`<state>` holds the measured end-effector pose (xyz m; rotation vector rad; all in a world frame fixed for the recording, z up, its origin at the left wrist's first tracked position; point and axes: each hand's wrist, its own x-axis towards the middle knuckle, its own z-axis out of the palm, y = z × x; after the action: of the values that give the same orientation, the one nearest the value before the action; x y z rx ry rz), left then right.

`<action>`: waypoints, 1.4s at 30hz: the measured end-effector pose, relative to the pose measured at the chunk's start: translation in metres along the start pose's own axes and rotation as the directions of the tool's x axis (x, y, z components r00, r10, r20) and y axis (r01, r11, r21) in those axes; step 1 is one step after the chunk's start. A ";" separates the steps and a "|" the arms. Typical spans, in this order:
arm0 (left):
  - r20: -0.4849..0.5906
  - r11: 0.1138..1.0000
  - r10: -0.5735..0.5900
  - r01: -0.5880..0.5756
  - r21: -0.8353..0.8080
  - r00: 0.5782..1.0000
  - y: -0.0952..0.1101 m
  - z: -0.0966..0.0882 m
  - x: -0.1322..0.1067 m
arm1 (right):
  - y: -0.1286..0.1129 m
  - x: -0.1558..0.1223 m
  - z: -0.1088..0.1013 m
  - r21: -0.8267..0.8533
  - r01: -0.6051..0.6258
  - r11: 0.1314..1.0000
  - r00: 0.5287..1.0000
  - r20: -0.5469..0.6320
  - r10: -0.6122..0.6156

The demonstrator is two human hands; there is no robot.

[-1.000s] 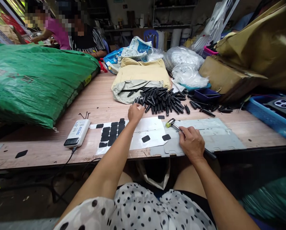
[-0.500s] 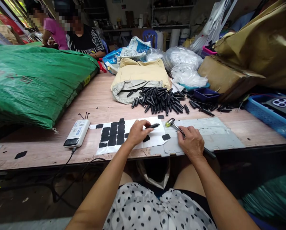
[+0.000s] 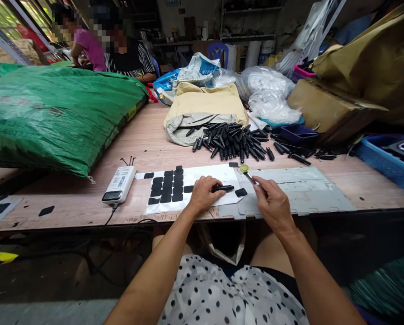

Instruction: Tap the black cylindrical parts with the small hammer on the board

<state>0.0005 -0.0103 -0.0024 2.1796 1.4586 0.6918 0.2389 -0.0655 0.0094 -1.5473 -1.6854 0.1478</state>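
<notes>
My left hand (image 3: 204, 194) is closed around a slim black pen-like part (image 3: 223, 188) and holds it flat against the white backing sheet (image 3: 205, 176). Black rounded pads (image 3: 168, 187) sit in rows on the left of that sheet, and loose ones lie near my hands. A small hammer (image 3: 246, 174) with a yellow-green head is gripped in my right hand (image 3: 273, 203), its head lifted just right of the black part. Further back lies a pile of the same black parts (image 3: 232, 142).
A grey sheet (image 3: 300, 192) lies under my right hand. A white power bank (image 3: 119, 184) with a cable sits to the left, beside a big green sack (image 3: 53, 113). Bags, a brown box (image 3: 327, 108), a blue tray (image 3: 385, 160) and two people (image 3: 120, 49) fill the far side.
My left hand took one black part from the pile and brought it back onto the white sheet. The hammer head has tipped up off the table.
</notes>
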 end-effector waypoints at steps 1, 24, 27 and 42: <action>-0.001 1.000 -0.009 0.009 -0.004 1.000 0.001 0.000 0.000 | -0.007 -0.003 0.001 0.057 0.020 0.998 0.999 0.030 -0.022; -0.011 0.998 -0.059 0.058 -0.038 0.998 0.000 0.002 0.002 | -0.021 -0.028 -0.003 -0.040 0.014 0.999 0.981 0.192 -0.007; -0.005 0.998 -0.058 0.058 -0.032 0.998 0.000 0.001 0.002 | -0.015 -0.021 -0.006 -0.044 -0.008 0.999 0.993 0.114 0.013; 0.003 0.999 -0.044 0.044 -0.016 0.999 0.001 -0.001 0.000 | 0.051 0.010 0.008 -0.435 0.027 0.900 0.999 -0.011 -0.035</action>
<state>0.0008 -0.0109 -0.0012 2.1285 1.4901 0.6827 0.2743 -0.0419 -0.0207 -1.8341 -1.8093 -0.2815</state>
